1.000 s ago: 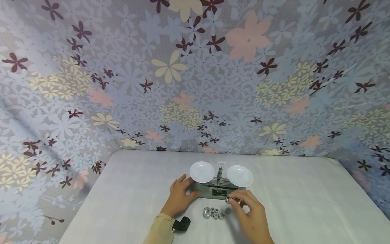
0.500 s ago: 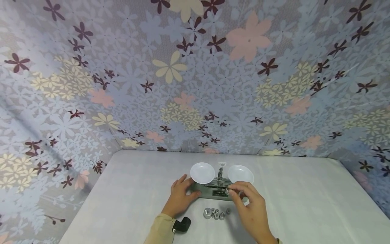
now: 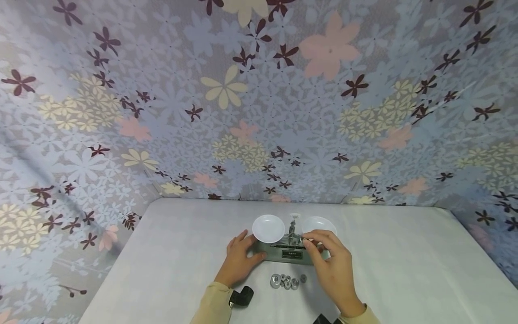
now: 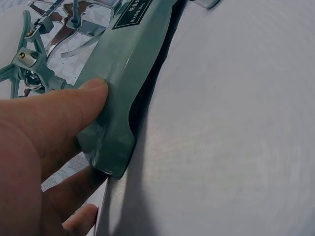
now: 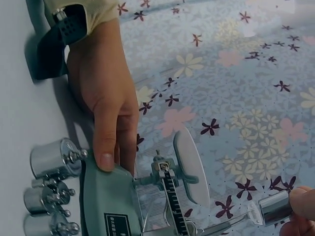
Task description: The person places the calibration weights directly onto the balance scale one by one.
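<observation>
A green pan balance (image 3: 275,253) stands on the table with two white pans, the left pan (image 3: 268,229) and the right pan (image 3: 319,222). My left hand (image 3: 239,262) grips the left end of its base, thumb (image 4: 93,93) over the front edge, other fingers behind. My right hand (image 3: 335,274) pinches a shiny metal weight (image 5: 274,208) between thumb and fingertips. It hovers in front of the right pan, near the balance's middle, and hides part of that pan. Nothing lies on the left pan.
Several metal weights stand in a cluster before the balance, a large weight (image 3: 275,281) at its left. One small weight (image 3: 303,278) is apart at the right, near my right wrist. The white table (image 3: 404,256) meets a flowered cloth wall (image 3: 283,135) at its back edge.
My right hand has carried the weight up and away from me, from the front of the base to beside the right pan. The left hand keeps its hold on the balance.
</observation>
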The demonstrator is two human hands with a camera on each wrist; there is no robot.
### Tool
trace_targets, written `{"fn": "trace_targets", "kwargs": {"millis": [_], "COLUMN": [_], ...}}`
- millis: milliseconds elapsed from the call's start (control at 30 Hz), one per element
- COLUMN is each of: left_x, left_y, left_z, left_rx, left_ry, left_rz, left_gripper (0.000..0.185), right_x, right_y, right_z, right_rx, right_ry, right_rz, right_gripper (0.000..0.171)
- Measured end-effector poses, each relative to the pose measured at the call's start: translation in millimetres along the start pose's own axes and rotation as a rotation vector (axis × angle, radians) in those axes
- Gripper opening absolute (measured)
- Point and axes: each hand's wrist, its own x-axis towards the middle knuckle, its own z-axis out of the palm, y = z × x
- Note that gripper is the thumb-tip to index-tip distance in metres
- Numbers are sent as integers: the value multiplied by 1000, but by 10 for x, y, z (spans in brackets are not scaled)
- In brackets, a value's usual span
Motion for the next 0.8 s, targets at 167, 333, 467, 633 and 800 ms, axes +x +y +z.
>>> {"fn": "trace_targets", "kwargs": {"millis": [167,333,467,633,800], "left_x": [-9,-15,-18,-2,-12], "left_y": [12,23,19,19,25], "left_z": [-5,-15,-19,-14,-3], "left_rx": [-1,-2,-3,0,-2], "left_ry": [4,7,6,6,5], "left_rz": [9,16,7,14,12], "left_gripper": [55,55,55,55,54], "right_x": [57,126,180,232,239], "right_y": [36,82,119,161,202], "right_z": [5,4,6,0,-9], "right_rx": [-15,-34,-61,-80,-89], "right_ry": [16,32,45,69,76], "right_rz": [-18,-37,-54,-47,-27], "right_gripper": [16,13,12,10,10]}}
